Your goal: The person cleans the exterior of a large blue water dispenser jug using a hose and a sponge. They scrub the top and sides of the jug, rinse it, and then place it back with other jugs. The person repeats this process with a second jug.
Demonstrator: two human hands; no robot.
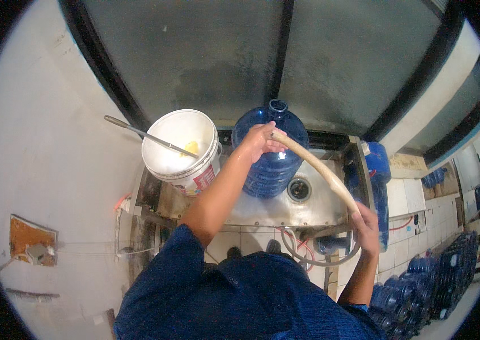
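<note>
A large blue water jug (271, 173) stands upright on the metal sink top, its open neck pointing up. In front of its shoulder, my left hand (261, 141) is closed around one end of a pale hose (328, 174). The hose arches to the right and down into my right hand (366, 228), whose fingers wrap around it. Below that hand it loops under the front edge of the sink top. Whether the hose touches the jug, I cannot tell.
Left of the jug stands a white bucket (174, 170) with a metal-handled tool (138, 132) leaning in it. A round drain (299, 190) sits in the metal sink top (234, 214). Glass panels rise behind. Several blue jugs (404, 294) crowd the floor at right.
</note>
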